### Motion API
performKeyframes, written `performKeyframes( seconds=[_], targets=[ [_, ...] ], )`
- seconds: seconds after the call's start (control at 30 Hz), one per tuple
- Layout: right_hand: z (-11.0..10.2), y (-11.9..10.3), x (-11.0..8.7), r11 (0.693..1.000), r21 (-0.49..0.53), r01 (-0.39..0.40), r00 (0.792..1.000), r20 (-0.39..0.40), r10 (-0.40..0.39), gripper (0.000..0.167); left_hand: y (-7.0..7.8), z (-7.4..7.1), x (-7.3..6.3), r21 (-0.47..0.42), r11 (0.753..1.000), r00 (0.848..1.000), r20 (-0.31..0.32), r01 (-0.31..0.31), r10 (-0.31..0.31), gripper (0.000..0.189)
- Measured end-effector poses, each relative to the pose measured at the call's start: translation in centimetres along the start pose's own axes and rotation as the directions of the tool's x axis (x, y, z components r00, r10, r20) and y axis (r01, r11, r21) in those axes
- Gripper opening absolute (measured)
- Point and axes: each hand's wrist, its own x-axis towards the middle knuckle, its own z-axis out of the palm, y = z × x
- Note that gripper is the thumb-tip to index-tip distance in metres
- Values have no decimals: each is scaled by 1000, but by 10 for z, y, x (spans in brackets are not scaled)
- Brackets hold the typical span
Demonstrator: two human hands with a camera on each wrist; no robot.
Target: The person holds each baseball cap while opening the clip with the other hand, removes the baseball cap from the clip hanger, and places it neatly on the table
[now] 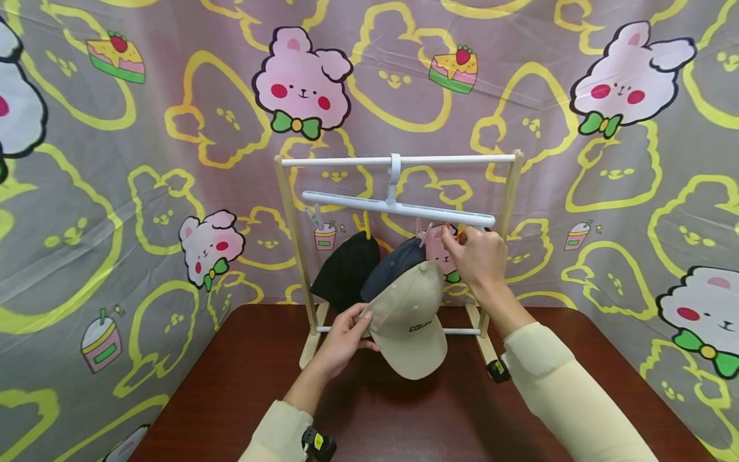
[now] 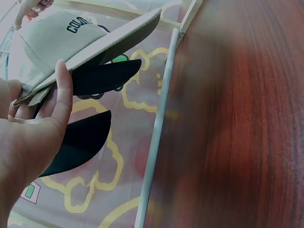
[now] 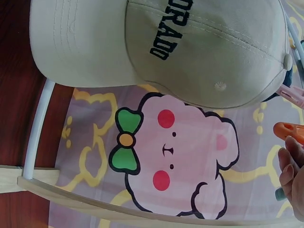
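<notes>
We see that the left hand [image 1: 346,337] pinches the beige cap [image 1: 407,314] at its lower edge, with the thumb on the outer side and other fingers under it. So the beige cap is directly at these fingertips; its crown rises up and to the right of them, and its brim points downward, to the right of the fingers. Dark letters [image 3: 170,31] stand on its front.

The right hand [image 1: 479,256] is above and to the right of the cap. Its thumb and fingers are closed on an orange clip [image 3: 289,130], which is apart from the cap's fabric. Just beside these fingers, we notice a teal clip [image 3: 280,194].

To the left of the right fingertips, a pink clip [image 1: 424,233] is at the top of a navy cap [image 1: 392,266], which is partly hidden behind the beige one. Farther left, above the left fingers, a black cap [image 1: 346,269] hangs from a yellow clip [image 1: 362,226].

Over both hands we find the hanger [image 1: 358,203], tilted lower toward the right fingers, hooked on the white top bar [image 1: 456,159] of the rack.
</notes>
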Motion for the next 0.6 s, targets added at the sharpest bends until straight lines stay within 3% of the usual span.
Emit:
performKeyframes(
  seconds=[0.6],
  targets=[
    [-4,2,-6,1000,26,7,1000,19,-8,34,-2,-12,-13,-5,1000,996,84,14,-14,37]
  ],
)
